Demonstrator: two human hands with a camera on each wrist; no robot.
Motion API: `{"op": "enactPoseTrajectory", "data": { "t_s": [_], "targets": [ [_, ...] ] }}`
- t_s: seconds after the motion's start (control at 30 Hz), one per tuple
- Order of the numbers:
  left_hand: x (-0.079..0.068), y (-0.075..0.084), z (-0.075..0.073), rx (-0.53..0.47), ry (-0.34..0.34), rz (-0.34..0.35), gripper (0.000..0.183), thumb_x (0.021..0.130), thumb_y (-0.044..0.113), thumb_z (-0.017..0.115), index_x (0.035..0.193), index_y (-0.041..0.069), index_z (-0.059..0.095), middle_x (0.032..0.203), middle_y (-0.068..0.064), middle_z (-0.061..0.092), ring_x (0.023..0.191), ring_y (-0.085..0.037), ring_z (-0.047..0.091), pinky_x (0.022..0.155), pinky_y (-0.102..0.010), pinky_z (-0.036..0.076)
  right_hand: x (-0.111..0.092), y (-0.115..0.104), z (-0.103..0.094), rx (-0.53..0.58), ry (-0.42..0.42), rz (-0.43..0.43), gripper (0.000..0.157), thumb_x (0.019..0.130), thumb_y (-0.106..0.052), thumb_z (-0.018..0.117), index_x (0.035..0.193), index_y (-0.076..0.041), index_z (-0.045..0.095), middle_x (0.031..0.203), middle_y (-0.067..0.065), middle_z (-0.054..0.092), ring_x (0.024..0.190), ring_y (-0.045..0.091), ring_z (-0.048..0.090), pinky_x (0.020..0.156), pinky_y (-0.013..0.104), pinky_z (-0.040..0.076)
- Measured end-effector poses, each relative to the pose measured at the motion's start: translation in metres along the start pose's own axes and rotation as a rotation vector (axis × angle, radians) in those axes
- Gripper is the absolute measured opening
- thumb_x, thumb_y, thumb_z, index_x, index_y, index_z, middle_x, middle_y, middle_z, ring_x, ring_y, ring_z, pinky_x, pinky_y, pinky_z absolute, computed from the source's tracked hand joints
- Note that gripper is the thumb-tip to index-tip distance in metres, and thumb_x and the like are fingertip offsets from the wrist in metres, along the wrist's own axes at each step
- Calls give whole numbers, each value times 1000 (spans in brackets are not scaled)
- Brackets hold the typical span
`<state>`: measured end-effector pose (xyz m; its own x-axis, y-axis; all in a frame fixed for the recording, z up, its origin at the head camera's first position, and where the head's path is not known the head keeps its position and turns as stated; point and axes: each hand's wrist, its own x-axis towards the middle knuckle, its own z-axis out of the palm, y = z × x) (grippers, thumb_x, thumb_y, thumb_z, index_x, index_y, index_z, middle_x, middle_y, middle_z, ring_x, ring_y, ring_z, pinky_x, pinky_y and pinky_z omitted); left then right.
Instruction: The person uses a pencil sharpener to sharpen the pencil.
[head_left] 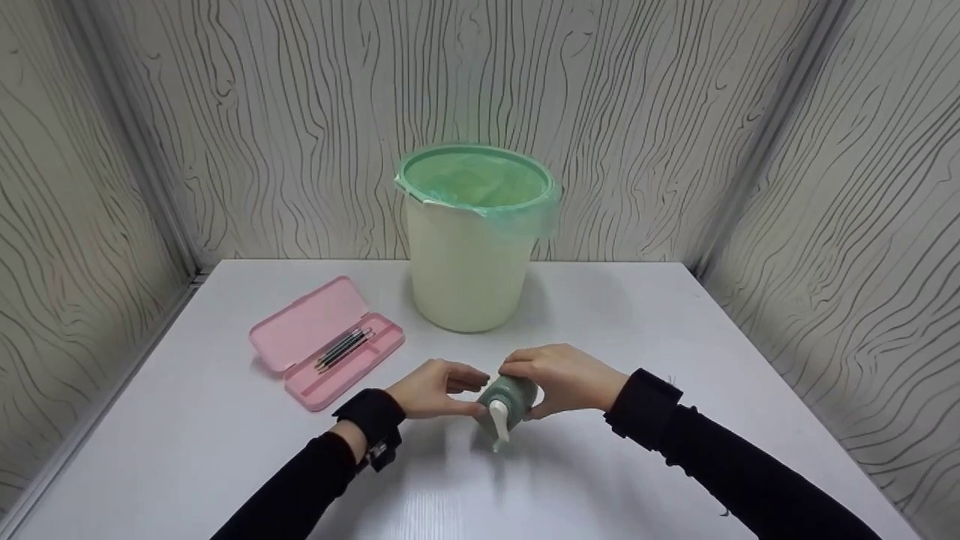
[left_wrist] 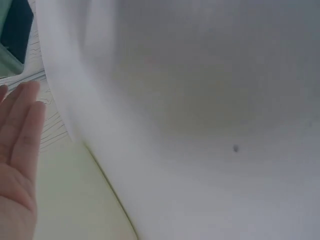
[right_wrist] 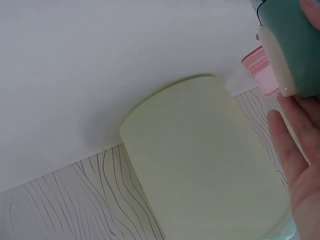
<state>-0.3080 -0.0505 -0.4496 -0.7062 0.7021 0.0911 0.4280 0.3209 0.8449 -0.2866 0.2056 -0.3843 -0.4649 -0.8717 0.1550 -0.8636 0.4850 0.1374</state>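
A green pump bottle (head_left: 517,391) with a white pump nozzle (head_left: 499,420) is tilted over the table, its nozzle facing the near side. My right hand (head_left: 574,379) holds it from the right between thumb and fingers. In the right wrist view, the bottle (right_wrist: 295,45) lies between the thumb and the long fingers of that hand (right_wrist: 305,165). On the bottle's left, my left hand (head_left: 431,388) has its thumb tip right at the bottle's side. Its fingers (left_wrist: 27,135) look straight in the left wrist view, just short of the bottle (left_wrist: 10,65).
A pale bin (head_left: 466,277) lined with a green bag (head_left: 551,214) stands at the back middle of the white table (head_left: 637,322). Left of it lies an open pink pencil case (head_left: 307,326) with several pencils (head_left: 345,350). Wood-patterned walls (head_left: 300,112) enclose the back and sides.
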Motion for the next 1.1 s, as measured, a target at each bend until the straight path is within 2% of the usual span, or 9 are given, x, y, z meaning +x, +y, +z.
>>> {"op": "enactPoseTrajectory", "data": {
  "t_s": [0.07, 0.17, 0.27, 0.43, 0.53, 0.67, 0.87, 1.1],
  "targets": [
    [-2, 3, -3, 24, 17, 9, 50, 94, 20, 71, 137, -4, 60, 136, -23, 66, 128, -35, 65, 112, -45, 49, 2, -1, 2, 16, -3, 39, 54, 70, -33, 92, 115, -12, 70, 109, 0, 72, 92, 12, 71, 80, 27, 59],
    [-4, 10, -6, 63, 35, 6, 53, 97, 28, 68, 140, -1, 59, 137, -20, 66, 128, -33, 65, 113, -46, 48, 6, -2, 6, 54, -9, 102, 51, 72, -35, 90, 112, -11, 70, 105, 0, 71, 86, 12, 69, 75, 25, 58],
    [-4, 18, -6, 135, 46, -6, 61, 92, 38, 75, 140, 4, 60, 135, -12, 70, 127, -27, 66, 113, -46, 49, 10, -3, 10, 95, -11, 156, 50, 73, -36, 89, 111, -11, 69, 102, 0, 70, 84, 12, 67, 72, 24, 56],
    [-3, 26, -1, 372, 74, -18, 77, 75, 48, 89, 137, 10, 64, 130, -4, 73, 121, -18, 69, 107, -40, 53, 15, -5, 19, 138, -9, 213, 48, 75, -40, 88, 110, -12, 70, 101, 1, 69, 83, 12, 65, 71, 24, 55],
    [-3, 27, 3, 518, 100, -12, 76, 73, 48, 91, 134, 10, 66, 126, -3, 75, 115, -17, 71, 100, -35, 56, 18, -7, 25, 160, -2, 238, 48, 75, -43, 87, 108, -12, 71, 100, 1, 69, 83, 12, 66, 71, 24, 55],
    [-3, 25, 7, 626, 132, 12, 66, 74, 43, 92, 127, 10, 69, 118, -2, 77, 105, -16, 72, 90, -31, 58, 20, -9, 33, 183, 13, 260, 48, 76, -45, 87, 106, -12, 71, 100, 1, 69, 84, 13, 66, 72, 25, 55],
    [-1, 21, 10, 698, 166, 44, 54, 73, 39, 93, 115, 11, 73, 103, -1, 78, 89, -13, 70, 79, -26, 56, 20, -12, 39, 209, 26, 291, 48, 76, -46, 88, 104, -12, 70, 99, 0, 68, 84, 12, 65, 73, 26, 54],
    [-2, 18, 14, 706, 187, 47, 51, 70, 38, 95, 109, 11, 74, 98, -1, 79, 85, -13, 71, 76, -25, 56, 18, -15, 45, 247, 25, 313, 51, 75, -48, 88, 105, -11, 70, 99, 0, 67, 83, 13, 65, 73, 26, 55]
  ]
}}
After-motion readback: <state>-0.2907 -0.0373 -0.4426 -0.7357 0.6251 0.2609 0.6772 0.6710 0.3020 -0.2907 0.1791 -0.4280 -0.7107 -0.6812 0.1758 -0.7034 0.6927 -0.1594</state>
